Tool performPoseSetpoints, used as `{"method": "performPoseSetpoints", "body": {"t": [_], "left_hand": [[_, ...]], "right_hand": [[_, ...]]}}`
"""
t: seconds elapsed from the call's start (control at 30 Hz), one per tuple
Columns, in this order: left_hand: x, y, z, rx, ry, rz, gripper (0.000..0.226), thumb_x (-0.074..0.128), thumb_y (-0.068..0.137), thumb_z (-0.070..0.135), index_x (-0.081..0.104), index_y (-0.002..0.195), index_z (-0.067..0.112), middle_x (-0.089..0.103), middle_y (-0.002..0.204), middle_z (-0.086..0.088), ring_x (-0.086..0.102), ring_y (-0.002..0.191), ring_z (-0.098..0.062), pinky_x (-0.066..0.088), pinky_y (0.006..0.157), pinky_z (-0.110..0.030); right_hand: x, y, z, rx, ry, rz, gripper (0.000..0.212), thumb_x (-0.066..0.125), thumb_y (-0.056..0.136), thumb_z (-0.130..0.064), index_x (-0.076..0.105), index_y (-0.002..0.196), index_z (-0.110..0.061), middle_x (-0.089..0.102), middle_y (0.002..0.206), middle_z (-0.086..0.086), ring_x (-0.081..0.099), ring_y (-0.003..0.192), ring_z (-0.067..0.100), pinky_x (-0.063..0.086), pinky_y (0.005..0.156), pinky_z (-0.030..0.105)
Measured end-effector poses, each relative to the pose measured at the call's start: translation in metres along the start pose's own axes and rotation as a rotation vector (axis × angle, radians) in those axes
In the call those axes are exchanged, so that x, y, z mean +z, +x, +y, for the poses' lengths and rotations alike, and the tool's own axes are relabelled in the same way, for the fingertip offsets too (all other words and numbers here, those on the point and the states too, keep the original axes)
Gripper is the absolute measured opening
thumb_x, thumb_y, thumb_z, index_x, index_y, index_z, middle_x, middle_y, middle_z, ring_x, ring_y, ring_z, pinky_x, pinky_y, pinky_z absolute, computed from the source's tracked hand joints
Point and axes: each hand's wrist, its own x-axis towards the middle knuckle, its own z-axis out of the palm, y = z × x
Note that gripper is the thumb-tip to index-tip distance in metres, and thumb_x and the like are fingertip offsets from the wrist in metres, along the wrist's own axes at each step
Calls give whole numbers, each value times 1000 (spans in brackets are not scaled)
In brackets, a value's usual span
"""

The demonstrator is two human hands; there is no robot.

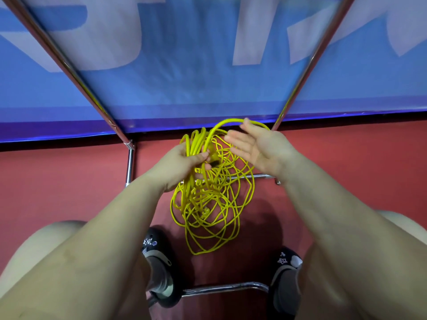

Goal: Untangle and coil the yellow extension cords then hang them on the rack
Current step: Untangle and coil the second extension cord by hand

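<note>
Left hand (182,165) grips a gathered bunch of thin yellow extension cord (208,204) at centre frame, its tangled loops dangling over the red floor (69,181). Right hand (258,146) is spread flat, fingers apart, one loop arching behind its fingers. Chrome rack tubes (69,65) slant across the upper frame.

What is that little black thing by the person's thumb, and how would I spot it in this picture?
Start at the red floor and find the tangle of thin yellow extension cords hanging over it. Follow the cords up to the left hand, which grips a bundle of loops. The small black rectangular piece sits just past that thumb: the only dark spot among yellow strands.
</note>
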Motion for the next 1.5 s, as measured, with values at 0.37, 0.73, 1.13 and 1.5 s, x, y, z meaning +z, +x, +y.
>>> {"method": "performPoseSetpoints", "body": {"t": [0.37, 0.73, 1.13, 1.5], "left_hand": [[-5, 1, 16, -70, -457, 213, 28, 41, 100, 16, 56, 80, 4, 67, 56, -1, 68, 55, -11, 57, 54, -26], [-23, 2, 21, -5, -799, 215, 24, 36, 101, 25, 52, 92, 10, 38, 45, 7, 39, 38, -5, 48, 48, -18], [-40, 2, 25, 3, -841, 158, 22, 42, 98, 27, 58, 101, 13, 32, 39, 10, 36, 37, -2, 42, 52, -15], [-12, -5, 10, -34, 21, 59, 25, 46, 89, -9, 58, 79, 11, 72, 78, 3, 68, 63, -6, 49, 49, -18]], "right_hand": [[-12, -2, 55, -235, -1273, -409, 20, 63, 87, -24, 48, 101, -25, 60, 104, 8, 58, 94, 20, 46, 94, 39], [-33, 6, 55, -146, -1627, -242, 24, 55, 93, -24, 53, 114, -13, 53, 96, 5, 51, 89, 20, 42, 81, 32], [-32, 9, 23, -199, -1196, -83, 24, 62, 89, -25, 57, 68, -15, 62, 57, -5, 55, 44, 7, 45, 58, 28], [-9, -3, 10, 304, -310, -63, 11, 59, 89, -25, 60, 81, -17, 68, 59, -6, 65, 50, 6, 56, 52, 22]]}}
